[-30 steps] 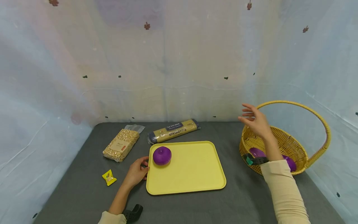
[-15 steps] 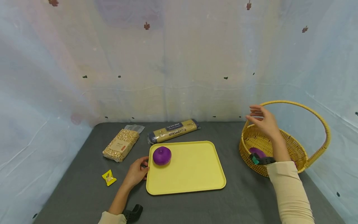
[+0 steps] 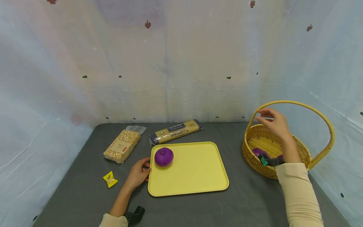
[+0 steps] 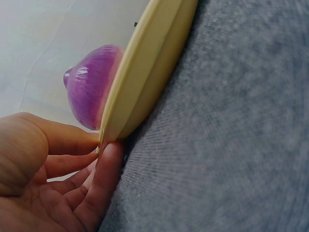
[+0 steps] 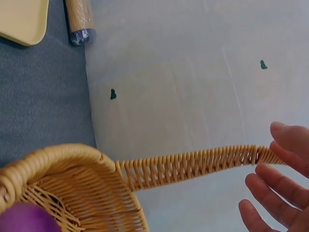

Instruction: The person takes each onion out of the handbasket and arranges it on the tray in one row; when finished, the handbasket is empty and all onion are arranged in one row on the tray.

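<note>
My left hand (image 3: 139, 172) pinches the left rim of a yellow tray (image 3: 195, 176), thumb above and a finger under the edge in the left wrist view. A glossy purple onion (image 3: 164, 157) sits on the tray's far left corner, close to that thumb (image 4: 72, 137). My right hand (image 3: 275, 123) hovers over a wicker basket (image 3: 250, 162), beside the left part of its tall handle (image 3: 295, 102). Its fingers are loosely bent and hold nothing. Inside the basket lie purple things, one a rounded purple piece (image 5: 26, 220), partly hidden by my wrist.
A pack of spaghetti (image 3: 177, 131) lies behind the tray. To the left are a clear bag of pale grains (image 3: 122, 146) and a small yellow wrapped packet (image 3: 110, 179). A pale curtain (image 3: 181, 63) hangs at the table's far edge.
My right hand has moved right and slightly down over the basket, coming closer to its handle. The left hand, tray and onion have stayed in place.
</note>
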Demonstrator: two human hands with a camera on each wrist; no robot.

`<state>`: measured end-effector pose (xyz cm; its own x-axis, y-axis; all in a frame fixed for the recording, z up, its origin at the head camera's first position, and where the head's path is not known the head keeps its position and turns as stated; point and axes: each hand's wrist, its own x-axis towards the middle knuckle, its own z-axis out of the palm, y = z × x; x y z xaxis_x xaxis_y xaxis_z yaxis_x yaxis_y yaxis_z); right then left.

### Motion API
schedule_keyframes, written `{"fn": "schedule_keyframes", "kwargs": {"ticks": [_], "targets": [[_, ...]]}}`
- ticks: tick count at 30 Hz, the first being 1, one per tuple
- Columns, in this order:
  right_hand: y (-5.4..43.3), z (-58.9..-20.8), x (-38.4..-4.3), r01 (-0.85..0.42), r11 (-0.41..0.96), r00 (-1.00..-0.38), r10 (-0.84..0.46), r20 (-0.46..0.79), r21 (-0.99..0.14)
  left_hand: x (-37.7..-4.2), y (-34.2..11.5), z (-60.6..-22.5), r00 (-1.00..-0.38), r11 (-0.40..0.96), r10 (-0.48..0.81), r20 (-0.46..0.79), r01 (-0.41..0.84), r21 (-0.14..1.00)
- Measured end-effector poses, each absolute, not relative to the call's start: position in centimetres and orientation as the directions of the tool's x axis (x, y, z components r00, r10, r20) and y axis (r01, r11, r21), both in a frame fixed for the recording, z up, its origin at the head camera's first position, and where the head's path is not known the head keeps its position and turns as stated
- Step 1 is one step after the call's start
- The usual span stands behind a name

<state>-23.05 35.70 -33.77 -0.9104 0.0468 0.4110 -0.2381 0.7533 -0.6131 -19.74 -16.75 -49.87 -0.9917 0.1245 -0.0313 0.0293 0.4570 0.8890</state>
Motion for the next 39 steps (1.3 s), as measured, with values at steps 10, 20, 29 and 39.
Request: {"fn": "schedule_keyframes", "kwargs": {"ticks": [10, 20, 29, 39], "targets": [[37.2, -34.3, -23.2, -0.176, 0.778, -0.93, 0.068, 0.36, -0.602, -19.8, -16.9, -50.1, -0.992, 0.464, 0.123, -0.024, 0.036, 0.885], [39.0, -35.9, -23.3, -0.141, 0.798, -0.937, 0.084, 0.34, -0.586, -20.0, -16.9, -50.2, -0.992, 0.463, 0.121, -0.029, 0.031, 0.886], [40.6, -37.2, -23.1, -0.109, 0.818, -0.952, 0.077, 0.295, -0.565, -19.9, -16.9, -50.1, -0.992, 0.463, 0.123, -0.035, 0.026, 0.886], [41.6, -38.6, -22.6, -0.085, 0.82, -0.966, 0.072, 0.249, -0.566, -19.8, -16.9, -50.0, -0.992, 0.474, 0.123, -0.031, 0.031, 0.88]]}}
